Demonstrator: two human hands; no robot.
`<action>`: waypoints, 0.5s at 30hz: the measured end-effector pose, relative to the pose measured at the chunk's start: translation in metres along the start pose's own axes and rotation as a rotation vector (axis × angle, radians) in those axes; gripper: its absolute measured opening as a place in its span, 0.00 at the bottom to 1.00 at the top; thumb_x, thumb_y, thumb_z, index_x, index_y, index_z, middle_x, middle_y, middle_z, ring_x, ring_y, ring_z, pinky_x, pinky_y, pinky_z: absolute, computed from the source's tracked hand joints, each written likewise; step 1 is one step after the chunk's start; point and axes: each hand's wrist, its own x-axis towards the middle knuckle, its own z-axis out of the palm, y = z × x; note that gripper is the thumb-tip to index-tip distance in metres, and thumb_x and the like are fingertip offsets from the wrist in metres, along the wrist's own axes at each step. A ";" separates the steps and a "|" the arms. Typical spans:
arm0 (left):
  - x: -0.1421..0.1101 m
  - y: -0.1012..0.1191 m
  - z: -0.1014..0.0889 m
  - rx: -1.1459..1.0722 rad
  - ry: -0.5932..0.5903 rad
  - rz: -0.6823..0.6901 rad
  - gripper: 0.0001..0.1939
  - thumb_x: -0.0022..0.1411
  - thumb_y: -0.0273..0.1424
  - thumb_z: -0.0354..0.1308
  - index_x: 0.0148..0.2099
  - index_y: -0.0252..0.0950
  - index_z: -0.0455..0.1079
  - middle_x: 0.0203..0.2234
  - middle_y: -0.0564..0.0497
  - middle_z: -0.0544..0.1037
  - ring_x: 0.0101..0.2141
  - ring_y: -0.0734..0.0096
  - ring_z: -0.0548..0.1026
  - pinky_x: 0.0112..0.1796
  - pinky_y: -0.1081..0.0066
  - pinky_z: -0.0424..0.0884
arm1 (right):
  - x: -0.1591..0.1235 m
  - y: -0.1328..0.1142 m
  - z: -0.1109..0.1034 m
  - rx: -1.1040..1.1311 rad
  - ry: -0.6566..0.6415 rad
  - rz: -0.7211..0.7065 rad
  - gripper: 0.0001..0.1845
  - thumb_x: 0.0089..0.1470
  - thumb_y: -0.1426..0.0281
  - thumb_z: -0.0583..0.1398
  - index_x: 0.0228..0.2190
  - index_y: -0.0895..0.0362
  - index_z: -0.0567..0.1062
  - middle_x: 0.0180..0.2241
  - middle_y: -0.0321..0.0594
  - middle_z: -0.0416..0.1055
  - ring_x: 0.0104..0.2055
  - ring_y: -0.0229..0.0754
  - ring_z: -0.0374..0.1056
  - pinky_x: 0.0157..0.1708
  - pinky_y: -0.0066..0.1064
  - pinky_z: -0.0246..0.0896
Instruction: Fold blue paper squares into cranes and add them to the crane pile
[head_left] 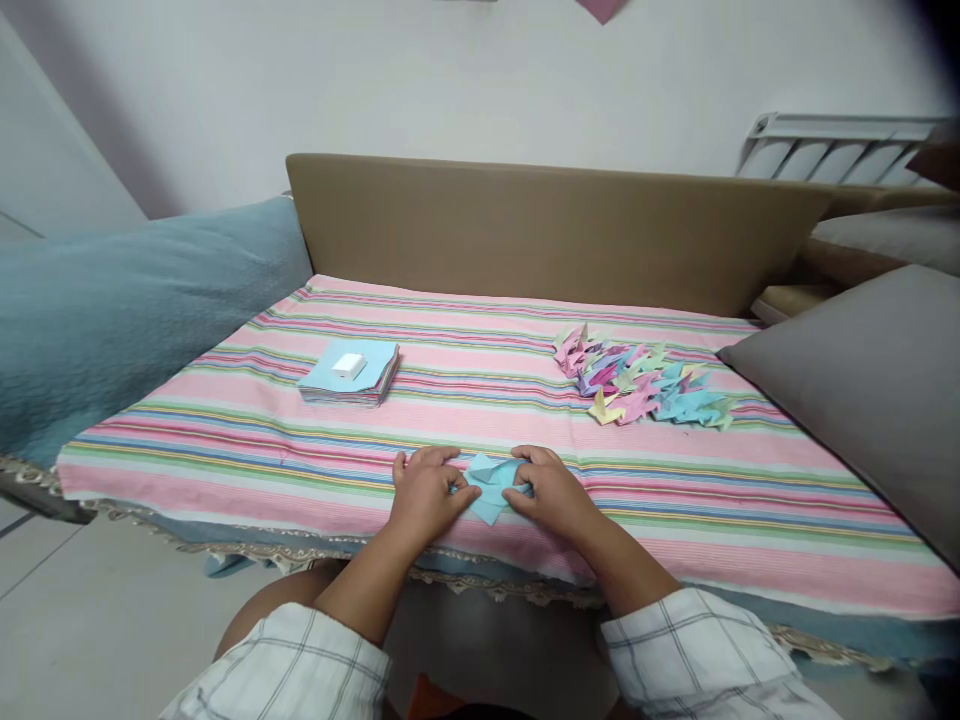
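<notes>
A light-blue sheet of origami paper [490, 497], partly folded, lies on the striped cloth near the front edge. My left hand [429, 490] pinches its left side between thumb and fingers. On the opposite side my right hand [551, 488] grips the paper the same way. A pointed flap stands up between the hands at the far end, and a point of the paper faces me. The fingertips cover part of both sides.
A stack of square coloured paper [349, 385] sits left, with a small white block [348, 366] on top. Several folded paper cranes [630, 385] are grouped at right. A grey cushion [870, 390] stands beyond them. The brown backrest [525, 230] bounds the far side.
</notes>
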 end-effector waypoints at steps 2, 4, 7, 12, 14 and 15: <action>0.000 -0.002 -0.002 0.008 0.000 -0.014 0.08 0.50 0.39 0.61 0.23 0.43 0.73 0.48 0.55 0.73 0.51 0.57 0.64 0.53 0.43 0.44 | 0.000 0.000 0.000 0.002 -0.003 0.004 0.04 0.44 0.71 0.62 0.21 0.57 0.72 0.48 0.46 0.65 0.51 0.49 0.59 0.49 0.39 0.56; 0.001 -0.004 -0.003 0.023 -0.001 -0.017 0.09 0.50 0.39 0.62 0.23 0.42 0.72 0.48 0.54 0.72 0.51 0.57 0.64 0.53 0.44 0.45 | 0.000 0.001 0.000 0.001 -0.007 0.007 0.04 0.44 0.70 0.62 0.21 0.57 0.72 0.48 0.46 0.65 0.51 0.49 0.59 0.49 0.40 0.56; 0.001 -0.005 -0.002 0.050 0.005 -0.008 0.10 0.48 0.40 0.63 0.22 0.41 0.71 0.49 0.54 0.72 0.51 0.57 0.64 0.52 0.45 0.46 | 0.000 0.002 0.000 -0.003 -0.007 0.007 0.04 0.44 0.70 0.62 0.21 0.57 0.72 0.48 0.46 0.65 0.51 0.49 0.59 0.49 0.39 0.56; 0.003 -0.008 -0.003 0.073 0.008 0.010 0.10 0.46 0.38 0.66 0.23 0.40 0.69 0.48 0.53 0.72 0.50 0.58 0.65 0.52 0.53 0.52 | 0.001 0.002 0.000 -0.011 -0.008 0.007 0.04 0.43 0.70 0.62 0.21 0.57 0.72 0.48 0.46 0.66 0.51 0.49 0.59 0.49 0.39 0.56; 0.005 -0.012 -0.006 0.071 -0.003 0.026 0.09 0.45 0.36 0.66 0.25 0.39 0.69 0.47 0.53 0.73 0.49 0.60 0.66 0.50 0.57 0.55 | 0.001 0.002 0.000 -0.013 -0.011 0.005 0.05 0.44 0.70 0.61 0.21 0.57 0.72 0.48 0.46 0.66 0.50 0.49 0.59 0.49 0.39 0.56; 0.006 -0.014 -0.008 0.070 -0.009 0.039 0.09 0.46 0.35 0.66 0.26 0.39 0.69 0.45 0.53 0.74 0.48 0.60 0.67 0.48 0.59 0.57 | 0.001 0.002 0.001 -0.012 -0.013 0.003 0.05 0.44 0.70 0.61 0.21 0.57 0.72 0.48 0.46 0.66 0.50 0.49 0.59 0.49 0.39 0.56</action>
